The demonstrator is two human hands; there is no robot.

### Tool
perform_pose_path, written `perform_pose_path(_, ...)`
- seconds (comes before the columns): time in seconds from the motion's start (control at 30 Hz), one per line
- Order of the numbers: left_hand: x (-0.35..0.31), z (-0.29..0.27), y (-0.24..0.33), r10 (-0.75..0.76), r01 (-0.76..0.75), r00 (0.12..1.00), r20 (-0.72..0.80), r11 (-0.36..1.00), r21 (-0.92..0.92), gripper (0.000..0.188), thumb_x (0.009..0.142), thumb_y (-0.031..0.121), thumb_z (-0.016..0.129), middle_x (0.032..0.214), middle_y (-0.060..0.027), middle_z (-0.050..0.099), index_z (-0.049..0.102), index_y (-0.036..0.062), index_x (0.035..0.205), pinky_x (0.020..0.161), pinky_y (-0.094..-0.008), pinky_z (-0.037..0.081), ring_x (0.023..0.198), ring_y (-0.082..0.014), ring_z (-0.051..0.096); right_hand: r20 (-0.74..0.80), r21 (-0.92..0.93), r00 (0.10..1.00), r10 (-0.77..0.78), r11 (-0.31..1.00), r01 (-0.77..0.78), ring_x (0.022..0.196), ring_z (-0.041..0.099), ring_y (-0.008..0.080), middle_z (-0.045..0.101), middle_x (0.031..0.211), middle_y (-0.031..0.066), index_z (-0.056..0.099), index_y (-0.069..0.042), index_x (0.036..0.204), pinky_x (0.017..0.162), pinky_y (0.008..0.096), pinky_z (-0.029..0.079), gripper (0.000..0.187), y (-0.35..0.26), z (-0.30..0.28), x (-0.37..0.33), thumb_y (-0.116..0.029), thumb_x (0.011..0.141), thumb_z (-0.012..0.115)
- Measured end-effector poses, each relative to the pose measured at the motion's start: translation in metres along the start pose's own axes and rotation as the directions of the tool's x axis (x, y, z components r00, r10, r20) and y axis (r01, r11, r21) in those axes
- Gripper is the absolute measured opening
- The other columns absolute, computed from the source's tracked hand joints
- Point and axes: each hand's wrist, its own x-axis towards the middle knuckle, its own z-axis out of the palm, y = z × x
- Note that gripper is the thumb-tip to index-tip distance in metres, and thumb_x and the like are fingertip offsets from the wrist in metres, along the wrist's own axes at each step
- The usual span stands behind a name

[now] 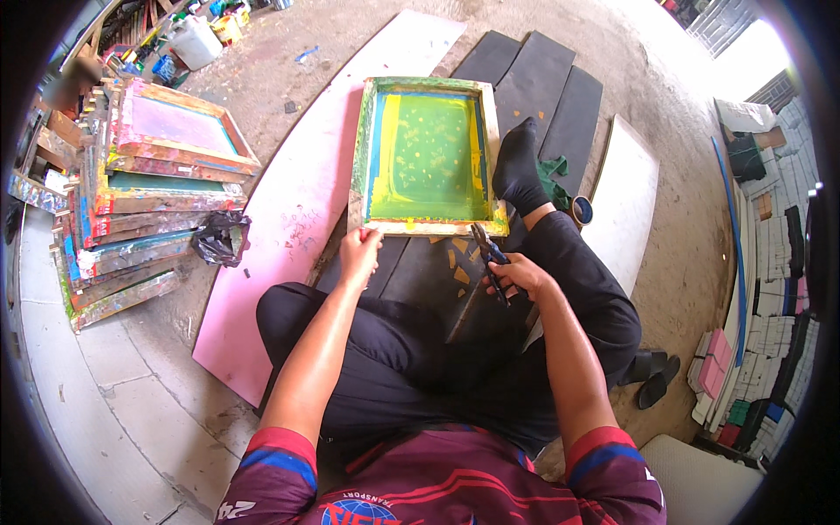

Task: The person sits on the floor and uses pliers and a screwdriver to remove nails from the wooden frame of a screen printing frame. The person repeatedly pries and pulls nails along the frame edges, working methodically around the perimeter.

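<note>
A person's right hand (525,276) is holding pliers (495,268) by a green screen (429,157)

At the far left, a stack of paint-stained frames (166,199) is leaning unevenly, with a pink-meshed one lying on top. Beyond it, a white jug (194,42) is standing among other containers. A crumpled black plastic bag (220,238) is lying just beside the stack. Next, a long pink sheet (229,324) is stretching away across the floor (691,192).

The left hand (357,255) is reaching to the lower left corner of the green screen, its fingertips drawn together in a narrow grip; whether they are pinching something small is hard to tell. The green screen, wooden-framed and edged with yellow and blue, is lying flat directly ahead of the person, partly over the pink sheet and partly over dark boards (547,74). Yellowish scraps (460,275) are lying just below it.

The right hand is closing its grip around the handles of the pliers, whose head is pointing up at the lower rail, near the right corner. A black-socked foot (516,166) is resting along the screen's right side. Past it, a green cloth (553,182) is lying beside a round container (581,210). Farther right, a pale board (623,184) is lying on the floor, dark sandals (658,381) are sitting near the knee, and a blue pole (733,254) is running alongside stacked pale blocks (774,306).
</note>
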Motion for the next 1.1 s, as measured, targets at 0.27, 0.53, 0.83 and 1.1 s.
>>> perform_pose_path(0.27, -0.033, 0.053, -0.001, 0.013, -0.025, 0.985, 0.174, 0.998, 0.064, 0.030, 0.096, 0.030, 0.072, 0.060, 0.0014, 0.056, 0.063, 0.0061, 0.080, 0.039, -0.0279, 0.039, 0.042, -0.0082, 0.050, 0.170, -0.055, 0.978, 0.123, 0.992, -0.115, 0.082, 0.076, 0.0222, 0.075, 0.105, 0.0125, 0.058, -0.003, 0.122, 0.054, 0.0360, 0.059, 0.033, -0.014, -0.037, 0.020, -0.028, 0.102, 0.064)
perform_pose_path(0.53, -0.034, 0.048, -0.010, 0.004, -0.026, 0.984, 0.176, 0.992, 0.124, 0.029, 0.095, 0.028, 0.072, 0.059, 0.0012, 0.057, 0.063, 0.0053, 0.079, 0.042, -0.0276, 0.040, 0.045, -0.0079, 0.052, 0.266, -0.177, 0.930, 0.252, 0.962, -0.210, 0.086, 0.077, 0.0278, 0.074, 0.108, 0.0173, 0.053, -0.003, 0.124, 0.058, 0.0421, 0.064, 0.032, -0.040, -0.061, 0.031, -0.025, 0.103, 0.062)
perform_pose_path(0.83, -0.027, 0.052, -0.026, 0.064, -0.106, 0.981, 0.184, 0.967, 0.232, 0.031, 0.094, 0.030, 0.073, 0.067, -0.0049, 0.067, 0.066, 0.0018, 0.081, 0.060, -0.0328, 0.049, 0.061, -0.0132, 0.063, 0.316, -0.433, 0.819, 0.479, 0.841, -0.325, 0.097, 0.074, 0.0274, 0.072, 0.117, 0.0125, 0.056, -0.007, 0.128, 0.072, 0.0520, 0.063, 0.035, -0.069, -0.078, 0.057, -0.035, 0.107, 0.054)
perform_pose_path(1.1, -0.026, 0.053, -0.030, 0.070, -0.116, 0.978, 0.195, 0.965, 0.234, 0.032, 0.093, 0.030, 0.073, 0.069, -0.0071, 0.069, 0.067, 0.0011, 0.082, 0.063, -0.0340, 0.051, 0.064, -0.0167, 0.066, 0.399, -0.302, 0.747, 0.532, 0.846, -0.440, 0.079, 0.069, 0.0235, 0.069, 0.095, 0.0072, 0.059, -0.005, 0.127, 0.073, 0.0507, 0.061, 0.040, -0.047, -0.089, 0.068, -0.040, 0.107, 0.053)
